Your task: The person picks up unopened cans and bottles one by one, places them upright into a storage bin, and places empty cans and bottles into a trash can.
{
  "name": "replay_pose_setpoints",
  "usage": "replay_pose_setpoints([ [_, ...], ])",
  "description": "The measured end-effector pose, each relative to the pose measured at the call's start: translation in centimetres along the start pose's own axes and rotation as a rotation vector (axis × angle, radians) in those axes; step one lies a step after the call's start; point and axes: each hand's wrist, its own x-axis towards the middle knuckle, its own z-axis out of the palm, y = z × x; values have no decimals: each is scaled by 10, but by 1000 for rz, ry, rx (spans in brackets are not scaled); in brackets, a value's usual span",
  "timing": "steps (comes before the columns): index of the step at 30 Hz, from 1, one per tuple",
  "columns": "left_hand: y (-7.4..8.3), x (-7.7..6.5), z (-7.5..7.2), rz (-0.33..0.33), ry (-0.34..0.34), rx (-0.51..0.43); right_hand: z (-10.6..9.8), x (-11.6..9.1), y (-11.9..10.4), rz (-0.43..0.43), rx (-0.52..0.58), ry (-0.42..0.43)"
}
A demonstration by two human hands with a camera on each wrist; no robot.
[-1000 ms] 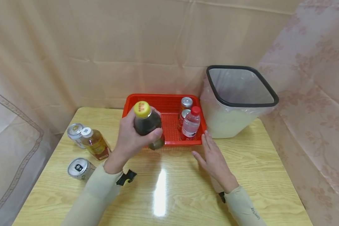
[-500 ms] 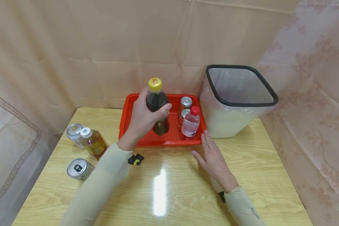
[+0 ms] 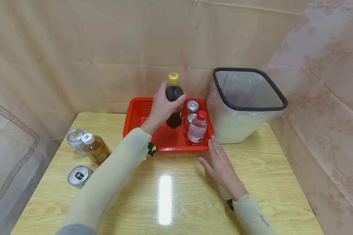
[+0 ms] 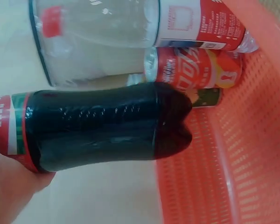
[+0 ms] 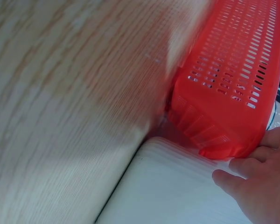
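Observation:
My left hand grips a dark cola bottle with a yellow cap around its upper part. The bottle is upright over the red plastic basket; in the left wrist view its base overlaps the basket wall. Along the basket's right side stand two red drink cans, the rear can and the front can. In front of them stands a clear bottle with a red cap. With fingers straight, my right hand touches the basket's front right corner.
Right behind the basket's right side stands a pale waste bin with a black rim and a bag liner. On the left of the wooden table are a bottle of amber drink, a silver can and another can.
My left hand has carried the cola bottle rightward and farther back, from the basket's front left toward the cans. The right hand has stayed at the basket corner.

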Motion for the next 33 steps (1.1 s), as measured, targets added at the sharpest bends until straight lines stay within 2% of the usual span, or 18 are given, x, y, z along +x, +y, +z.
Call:
replay_pose_setpoints([
  [3, -6, 10, 6, -64, -3, -22, 0, -1, 0, 4, -1, 8],
  [7, -12, 19, 14, -136, 35, -55, -1, -2, 0, 5, -2, 18],
  [12, -18, 24, 24, -206, 64, -68, -2, -6, -1, -2, -3, 21],
  [16, -24, 27, 30, -260, 49, -53, -3, -9, -2, -3, -9, 19],
  [24, -37, 36, 36, -270, 28, 10, -2, -11, -4, -20, -2, 33],
  [29, -42, 38, 38, -257, -8, 79, -3, -12, -5, -21, 1, 32],
  [33, -48, 38, 37, -259, -35, 89, -2, -14, -7, -21, -1, 28],
])
